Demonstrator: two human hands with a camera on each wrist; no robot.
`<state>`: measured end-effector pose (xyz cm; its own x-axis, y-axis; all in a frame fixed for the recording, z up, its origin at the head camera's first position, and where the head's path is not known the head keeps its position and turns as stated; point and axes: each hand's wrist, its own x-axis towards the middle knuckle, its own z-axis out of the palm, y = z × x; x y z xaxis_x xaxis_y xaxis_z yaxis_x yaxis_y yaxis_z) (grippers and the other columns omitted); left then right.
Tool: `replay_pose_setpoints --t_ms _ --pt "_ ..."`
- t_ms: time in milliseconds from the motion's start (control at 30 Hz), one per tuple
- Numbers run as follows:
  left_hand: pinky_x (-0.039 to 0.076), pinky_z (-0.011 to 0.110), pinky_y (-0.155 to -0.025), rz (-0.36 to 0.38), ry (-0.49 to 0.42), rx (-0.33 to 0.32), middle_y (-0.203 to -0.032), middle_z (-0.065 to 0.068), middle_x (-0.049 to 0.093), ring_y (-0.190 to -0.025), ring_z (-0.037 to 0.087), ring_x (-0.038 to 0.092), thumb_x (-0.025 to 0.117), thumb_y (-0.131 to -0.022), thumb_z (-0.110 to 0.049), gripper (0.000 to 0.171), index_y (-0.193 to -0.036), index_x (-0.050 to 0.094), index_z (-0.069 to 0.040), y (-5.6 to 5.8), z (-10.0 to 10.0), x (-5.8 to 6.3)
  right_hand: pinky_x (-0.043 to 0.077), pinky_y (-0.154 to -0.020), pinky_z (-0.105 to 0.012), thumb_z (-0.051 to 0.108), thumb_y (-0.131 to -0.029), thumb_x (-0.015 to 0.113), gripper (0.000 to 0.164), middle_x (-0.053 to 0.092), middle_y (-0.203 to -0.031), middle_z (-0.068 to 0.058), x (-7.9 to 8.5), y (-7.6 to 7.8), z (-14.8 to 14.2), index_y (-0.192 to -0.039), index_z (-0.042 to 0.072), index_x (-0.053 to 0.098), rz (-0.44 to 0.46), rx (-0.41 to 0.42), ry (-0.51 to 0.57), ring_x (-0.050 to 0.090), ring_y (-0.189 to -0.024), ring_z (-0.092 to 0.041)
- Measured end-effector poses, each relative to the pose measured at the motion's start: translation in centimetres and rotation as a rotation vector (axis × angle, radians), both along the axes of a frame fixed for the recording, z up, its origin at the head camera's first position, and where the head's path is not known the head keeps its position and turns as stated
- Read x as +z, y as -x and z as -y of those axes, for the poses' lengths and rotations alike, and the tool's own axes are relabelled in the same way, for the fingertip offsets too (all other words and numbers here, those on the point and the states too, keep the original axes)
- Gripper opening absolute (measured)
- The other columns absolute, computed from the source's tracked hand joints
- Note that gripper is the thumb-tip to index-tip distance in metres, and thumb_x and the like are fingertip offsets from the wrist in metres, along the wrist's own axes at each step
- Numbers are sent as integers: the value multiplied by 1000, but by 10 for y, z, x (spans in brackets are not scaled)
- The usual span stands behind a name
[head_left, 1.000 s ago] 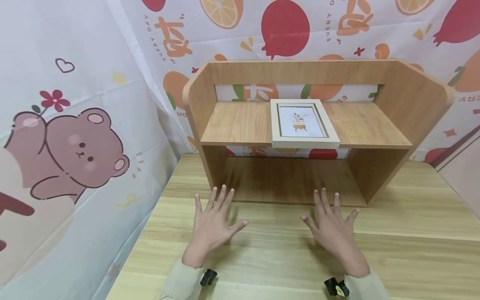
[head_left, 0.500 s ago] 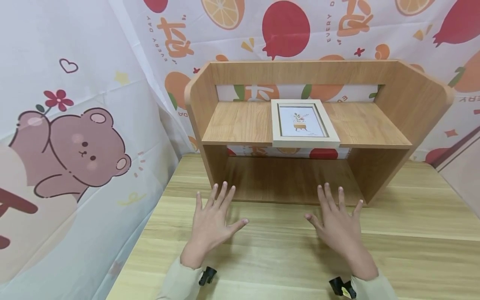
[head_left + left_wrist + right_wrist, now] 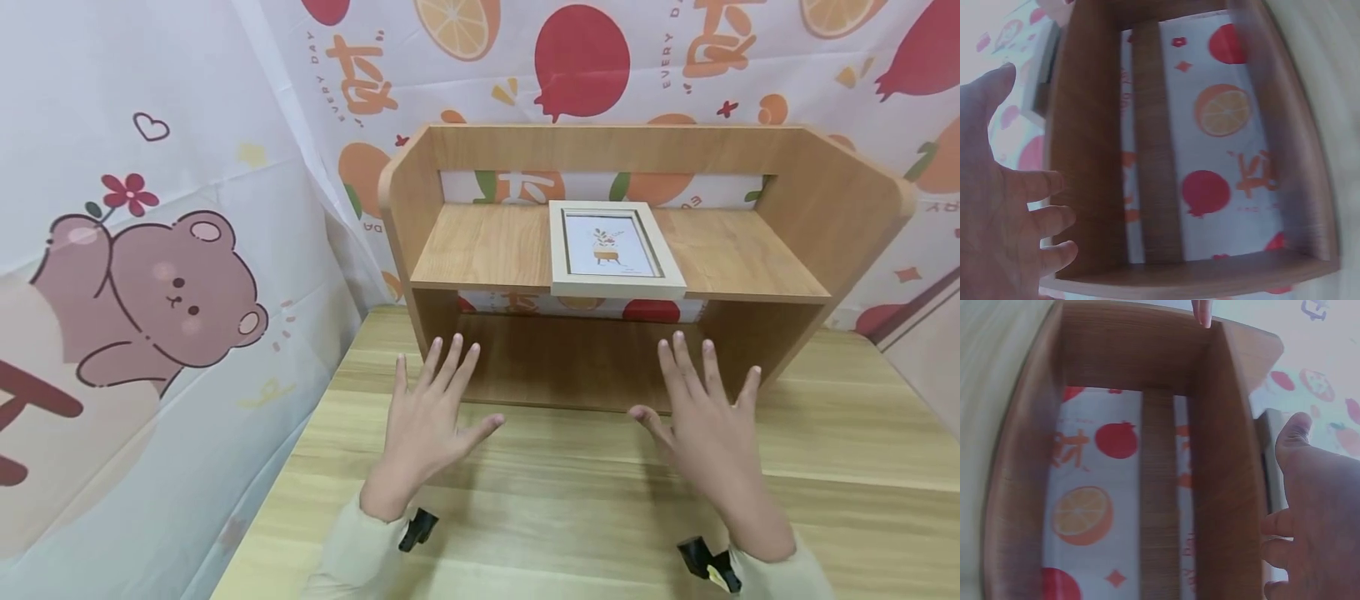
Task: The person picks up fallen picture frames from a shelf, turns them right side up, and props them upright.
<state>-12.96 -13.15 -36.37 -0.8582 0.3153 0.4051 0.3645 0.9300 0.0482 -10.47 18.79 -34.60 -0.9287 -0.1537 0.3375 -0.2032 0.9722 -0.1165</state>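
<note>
A light wooden two-tier desk shelf (image 3: 480, 250) stands on the table. On its upper board lies a cream picture frame (image 3: 617, 250) with a plant print, its front edge jutting a little past the board. My left hand (image 3: 426, 425) is spread palm down before the shelf's left part, and my right hand (image 3: 708, 433) likewise before the right part. Both are empty, fingers straight and apart. In the left wrist view, fingers of the left hand (image 3: 1004, 206) overlap the shelf's board. The right hand (image 3: 1322, 512) overlaps the frame's edge in the right wrist view.
The wood-grain table (image 3: 540, 500) extends in front of the shelf. Behind it hangs a fruit-print cloth (image 3: 480, 92), and a bear-print cloth (image 3: 187, 283) hangs at the left. A black wrist mount (image 3: 418, 529) sits at the left cuff.
Both hands have moved forward toward the shelf and stayed spread; the right has also shifted to the right. The head view has turned slightly left. The picture frame rests unmoved on the shelf.
</note>
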Motion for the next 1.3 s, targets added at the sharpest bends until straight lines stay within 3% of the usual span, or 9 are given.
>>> replay_pose_setpoints --t_ms 400,533,733,967,1167,1300 --pt "12 64 -114 -202 -84 -75 -156 5 33 -145 29 32 3 -84 -82 97 -151 33 -20 10 -17 51 2 -111 -71 61 -91 49 86 27 -157 -16 43 10 -9 -155 12 19 -194 -8 47 23 -144 -44" --pt "12 62 -115 -240 -107 -95 -155 7 36 -144 29 32 3 -84 -82 98 -150 35 -18 17 -26 68 9 -112 -69 66 -90 44 87 31 -155 -18 57 20 -11 -153 10 25 -254 -6 98 27 -143 -44" --pt "9 60 -116 -132 -205 -105 -158 5 29 -148 25 23 1 -80 -85 101 -154 27 -21 35 -42 91 5 -114 -66 69 -92 34 87 19 -160 -15 82 41 -16 -154 10 20 -154 -48 197 16 -148 -40" --pt "13 58 -116 -10 -382 -148 -157 3 33 -147 23 27 1 -71 -93 115 -152 30 -18 61 -59 110 9 -111 -66 67 -94 31 86 24 -158 -20 100 69 -26 -154 5 20 -61 -36 259 22 -145 -42" --pt "18 57 -113 74 -458 -146 -153 6 40 -142 28 36 6 -66 -98 120 -153 29 -19 80 -70 111 7 -110 -69 66 -93 37 89 24 -157 -23 103 85 -27 -154 4 19 64 -45 284 22 -144 -43" --pt "22 56 -107 143 -510 -118 -151 7 43 -139 30 39 31 -80 -85 98 -153 29 -19 89 -75 108 7 -107 -70 66 -92 40 89 25 -156 -23 104 93 -26 -154 5 19 134 -54 301 24 -142 -46"
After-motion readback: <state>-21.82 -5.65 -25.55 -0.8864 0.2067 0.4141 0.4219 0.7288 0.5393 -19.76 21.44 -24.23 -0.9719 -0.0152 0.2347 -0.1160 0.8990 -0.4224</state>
